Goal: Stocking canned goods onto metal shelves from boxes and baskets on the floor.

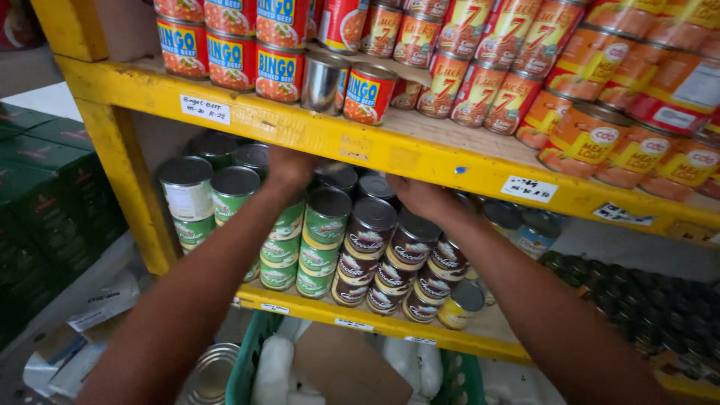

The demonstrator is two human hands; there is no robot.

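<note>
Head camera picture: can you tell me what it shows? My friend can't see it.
Two bare hands, left hand and right hand, reach among stacked green-labelled cans and brown-labelled cans on a yellow shelf. Red cans fill the shelf above.

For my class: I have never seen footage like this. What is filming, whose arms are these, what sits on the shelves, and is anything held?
There is one picture, taken by a camera worn on a person's head, looking down and forward along their own two bare arms. No machine is involved. Both hands reach into the middle level of a yellow shelf. The left hand rests on top of the green-labelled cans. The right hand is over the brown-labelled cans. Whether either hand grips a can is hidden by the shelf edge. The level above carries red-labelled cans and orange-labelled cans. Below stands a green basket.
</note>
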